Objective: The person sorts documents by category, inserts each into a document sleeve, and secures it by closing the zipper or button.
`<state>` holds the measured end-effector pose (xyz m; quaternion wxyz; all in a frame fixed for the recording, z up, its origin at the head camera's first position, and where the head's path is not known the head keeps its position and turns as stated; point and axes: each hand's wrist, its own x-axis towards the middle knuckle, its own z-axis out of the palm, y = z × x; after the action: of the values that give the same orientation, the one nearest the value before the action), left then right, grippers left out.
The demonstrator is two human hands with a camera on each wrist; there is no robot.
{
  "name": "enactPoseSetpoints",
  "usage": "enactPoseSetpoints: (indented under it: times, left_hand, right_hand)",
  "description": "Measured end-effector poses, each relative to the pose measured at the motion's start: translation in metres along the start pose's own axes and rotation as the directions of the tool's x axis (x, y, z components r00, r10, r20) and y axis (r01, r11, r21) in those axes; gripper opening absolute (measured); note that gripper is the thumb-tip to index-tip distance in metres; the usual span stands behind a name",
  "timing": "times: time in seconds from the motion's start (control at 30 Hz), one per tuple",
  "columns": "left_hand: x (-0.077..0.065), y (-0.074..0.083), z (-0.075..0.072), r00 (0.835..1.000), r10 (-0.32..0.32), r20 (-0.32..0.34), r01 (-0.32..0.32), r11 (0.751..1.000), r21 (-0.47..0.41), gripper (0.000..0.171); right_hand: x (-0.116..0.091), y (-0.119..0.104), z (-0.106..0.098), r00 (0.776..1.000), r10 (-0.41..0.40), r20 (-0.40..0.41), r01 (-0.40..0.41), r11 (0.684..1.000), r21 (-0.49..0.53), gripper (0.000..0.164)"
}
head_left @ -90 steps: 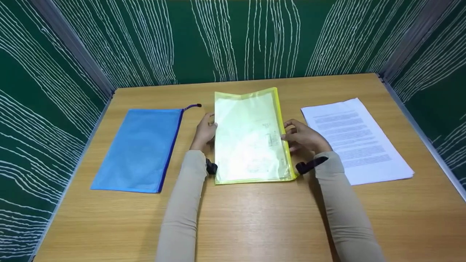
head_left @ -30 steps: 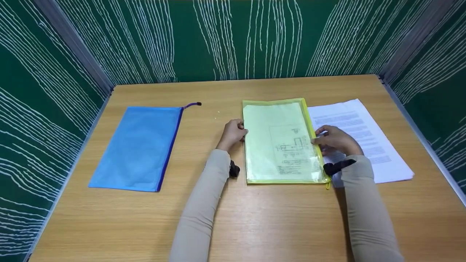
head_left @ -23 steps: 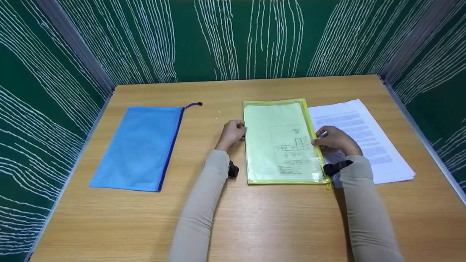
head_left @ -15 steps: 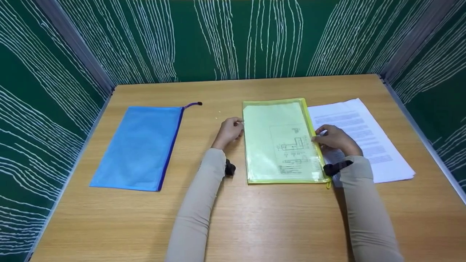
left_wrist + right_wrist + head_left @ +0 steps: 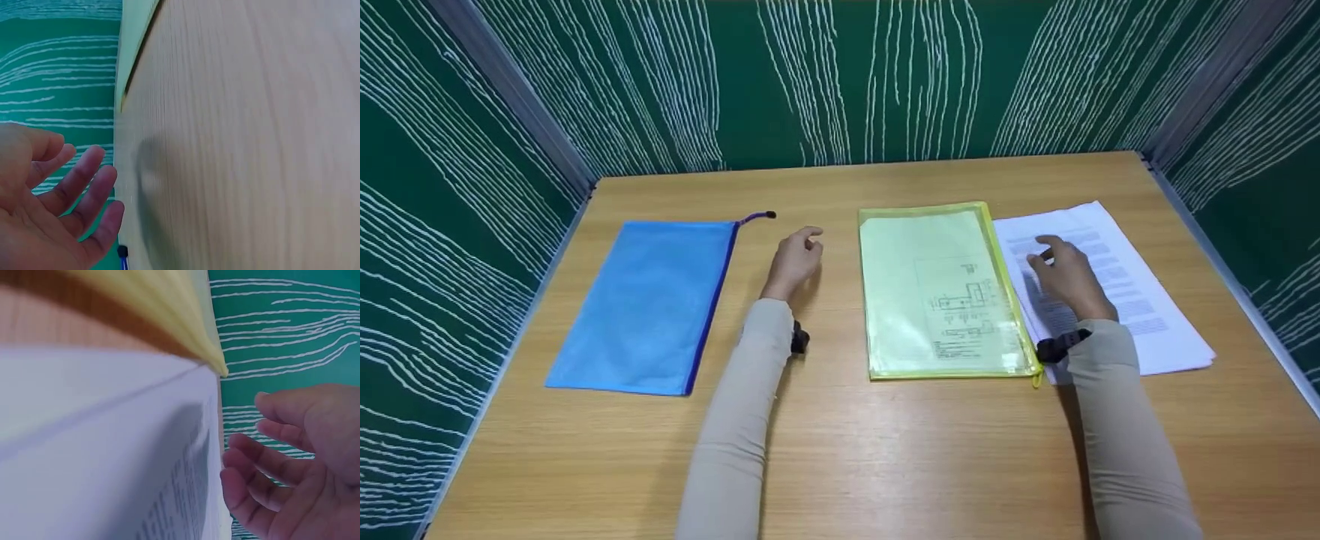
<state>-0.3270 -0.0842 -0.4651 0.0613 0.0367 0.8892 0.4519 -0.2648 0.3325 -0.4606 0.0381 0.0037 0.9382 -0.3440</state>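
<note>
A yellow zip folder (image 5: 937, 300) with a printed sheet showing through it lies right of the table's middle. Its right edge overlaps a stack of printed paper (image 5: 1117, 300). My left hand (image 5: 795, 262) is over the bare wood between this folder and a blue zip folder (image 5: 641, 307); it holds nothing. In the left wrist view its fingers (image 5: 90, 202) are spread and loosely bent. Above the paper stack hovers my right hand (image 5: 1069, 274), also holding nothing, just right of the yellow folder's edge. The right wrist view shows its fingers (image 5: 253, 467) relaxed.
The blue folder's purple zip pull (image 5: 757, 217) sticks out toward the back. The wooden table (image 5: 885, 457) ends against green walls (image 5: 855, 90) with white wavy lines on the back and both sides.
The yellow folder was carried right from the middle onto the paper's edge and let go. My left hand has since withdrawn leftward; my right hand has lifted off to the right.
</note>
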Motion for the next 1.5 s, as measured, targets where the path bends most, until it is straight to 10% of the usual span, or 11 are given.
enactPoseSetpoints:
  times: [0.53,1.17,1.5]
  left_hand:
    - [-0.008,-0.04,-0.066,0.988,-0.019,-0.155,0.052,0.976,0.21,0.043]
    - [-0.03,-0.069,-0.093,0.947,-0.274,-0.17,0.312,0.912,0.265,0.06]
    - [-0.037,-0.073,-0.098,0.939,-0.315,-0.139,0.342,0.899,0.274,0.06]
  right_hand:
    - [-0.003,0.037,-0.034,0.982,0.188,0.015,-0.187,0.982,-0.038,0.079]
    - [-0.014,0.068,-0.054,0.9,0.431,0.057,-0.43,0.902,-0.038,0.09]
    - [-0.014,0.068,-0.059,0.871,0.492,0.005,-0.49,0.868,-0.077,0.078]
